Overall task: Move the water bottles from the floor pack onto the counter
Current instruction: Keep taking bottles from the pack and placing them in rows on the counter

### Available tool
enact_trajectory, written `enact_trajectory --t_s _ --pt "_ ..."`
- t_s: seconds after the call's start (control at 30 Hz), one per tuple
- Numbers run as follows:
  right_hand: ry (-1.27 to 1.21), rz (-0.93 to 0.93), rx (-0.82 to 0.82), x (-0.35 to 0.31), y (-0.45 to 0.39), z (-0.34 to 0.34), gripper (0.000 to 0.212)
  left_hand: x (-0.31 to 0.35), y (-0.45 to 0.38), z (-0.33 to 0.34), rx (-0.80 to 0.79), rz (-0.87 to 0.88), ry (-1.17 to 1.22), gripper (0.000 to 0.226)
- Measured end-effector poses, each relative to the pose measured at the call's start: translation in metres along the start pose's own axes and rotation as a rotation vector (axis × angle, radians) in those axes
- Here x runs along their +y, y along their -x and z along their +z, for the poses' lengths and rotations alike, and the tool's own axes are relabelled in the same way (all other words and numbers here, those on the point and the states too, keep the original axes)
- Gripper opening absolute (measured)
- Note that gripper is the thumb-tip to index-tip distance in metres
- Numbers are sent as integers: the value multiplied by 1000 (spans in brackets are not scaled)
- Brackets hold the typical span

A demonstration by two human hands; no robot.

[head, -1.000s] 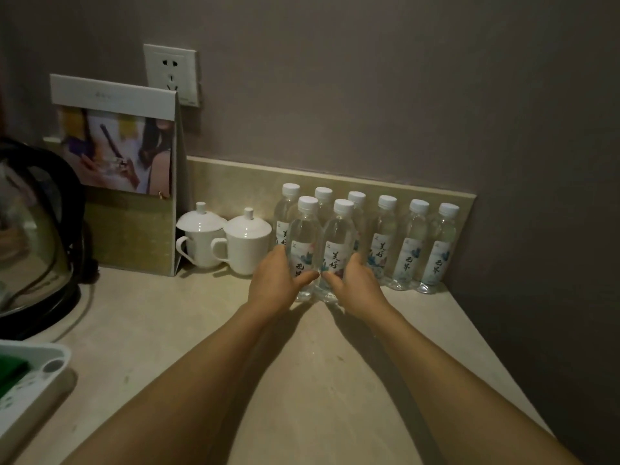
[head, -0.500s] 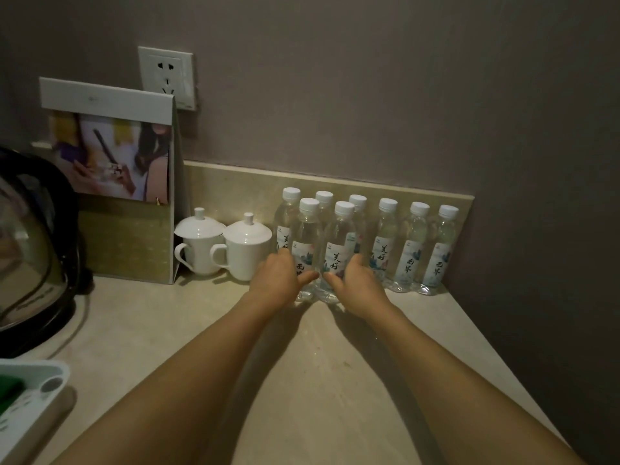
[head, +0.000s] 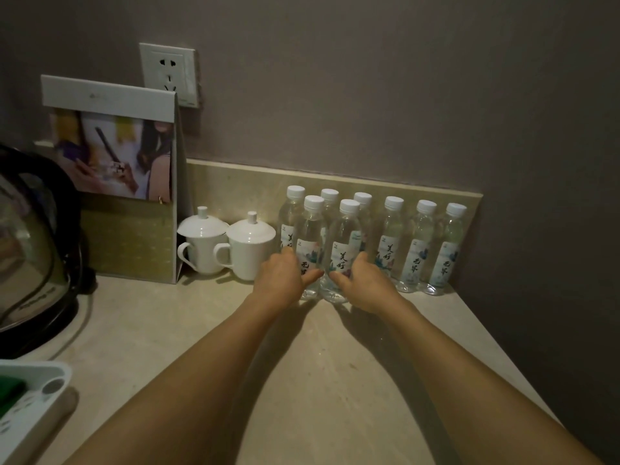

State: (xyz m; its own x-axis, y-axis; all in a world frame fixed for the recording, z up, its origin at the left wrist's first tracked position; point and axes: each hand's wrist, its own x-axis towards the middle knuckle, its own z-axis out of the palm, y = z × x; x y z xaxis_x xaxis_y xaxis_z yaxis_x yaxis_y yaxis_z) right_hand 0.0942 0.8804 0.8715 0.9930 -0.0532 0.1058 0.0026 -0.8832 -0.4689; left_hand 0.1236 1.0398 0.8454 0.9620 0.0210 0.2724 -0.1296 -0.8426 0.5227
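Clear water bottles [head: 389,239], eight, on counter [head: 318,364]; two hands [head: 281,276] grip two.

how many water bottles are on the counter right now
8 clear plastic white-capped water bottles: six in a back row along the backsplash, two in front, one at the left hand, one at the right hand. More may be hidden.

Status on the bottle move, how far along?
Done: six bottles stand along the backsplash, e.g. the rightmost. In hand: left hand grips a front bottle and right hand grips its neighbour, both upright on the counter. Left: unknown, the floor pack is out of view.
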Motion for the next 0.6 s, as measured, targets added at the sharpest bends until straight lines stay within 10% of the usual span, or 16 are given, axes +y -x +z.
enact_trajectory --t_s 0.6 --pt "77 16 80 4 12 18 49 -10 10 -2 -53 -8 175 51"
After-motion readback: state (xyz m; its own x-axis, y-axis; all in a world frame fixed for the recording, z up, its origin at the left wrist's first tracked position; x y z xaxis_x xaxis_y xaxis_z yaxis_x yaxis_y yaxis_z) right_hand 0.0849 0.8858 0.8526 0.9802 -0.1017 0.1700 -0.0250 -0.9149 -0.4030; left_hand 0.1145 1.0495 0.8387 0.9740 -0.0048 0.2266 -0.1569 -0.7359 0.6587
